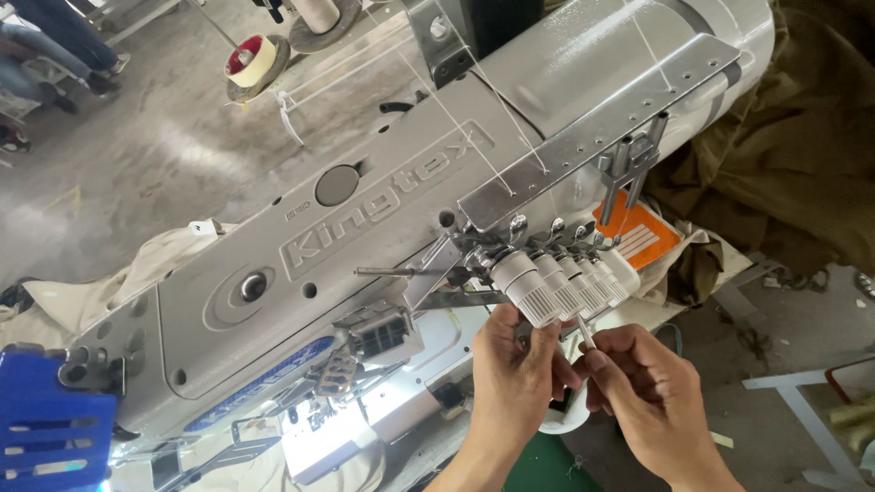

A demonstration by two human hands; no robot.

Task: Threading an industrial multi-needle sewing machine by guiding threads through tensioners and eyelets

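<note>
A large grey industrial sewing machine [365, 237] fills the view, lying diagonally from lower left to upper right. A row of white ribbed tension knobs [561, 281] juts from its front under a perforated metal thread guide bar [592, 137]. My left hand [510, 374] reaches up from below, its fingertips touching the underside of the nearest knob. My right hand [652, 401] sits just to the right, pinching a thin metal pin-like tool [585, 334] that points up toward the knobs. White threads [474, 137] run from above down to the knobs.
Thread cones [255, 59] stand on the concrete floor at upper left. Olive-brown fabric [802, 155] is heaped at right, cream fabric [146, 264] at left. A blue plastic part [46, 419] sits at lower left. Another person's legs [64, 46] show at top left.
</note>
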